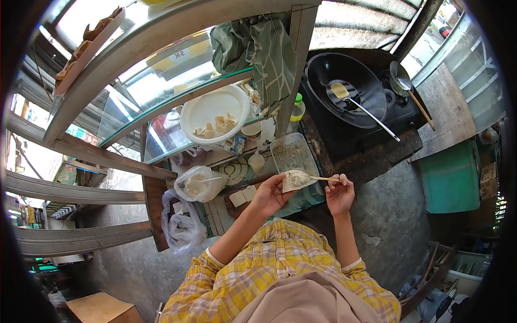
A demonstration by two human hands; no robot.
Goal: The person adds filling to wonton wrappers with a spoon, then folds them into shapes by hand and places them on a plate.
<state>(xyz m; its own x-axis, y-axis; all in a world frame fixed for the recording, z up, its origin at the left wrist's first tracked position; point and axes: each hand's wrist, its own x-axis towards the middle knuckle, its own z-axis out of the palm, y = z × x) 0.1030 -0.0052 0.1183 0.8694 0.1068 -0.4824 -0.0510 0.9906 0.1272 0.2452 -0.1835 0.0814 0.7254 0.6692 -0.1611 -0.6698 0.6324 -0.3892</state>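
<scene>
My left hand (272, 195) holds a square dough wrapper (289, 185) with a pale filling heaped on it. Between the fingers of my right hand (339, 194) is a thin wooden stick (325, 178), its far end touching the filling. Just beyond the wrapper lies a clear rectangular tray (295, 149) with residue inside. Left of my left hand, pale square wrappers (243, 196) rest on the counter, near an open plastic bag (200, 183) of whitish filling. Several folded pieces (215, 126) sit in a white round plate (202, 107) farther back.
A black wok (344, 81) with oil and a metal spatula (371, 116) stands on the stove at the back right. Beside it is a strainer (399, 75). A glass display case (177, 81) rises at the left. A green-capped bottle (298, 109) stands behind the tray.
</scene>
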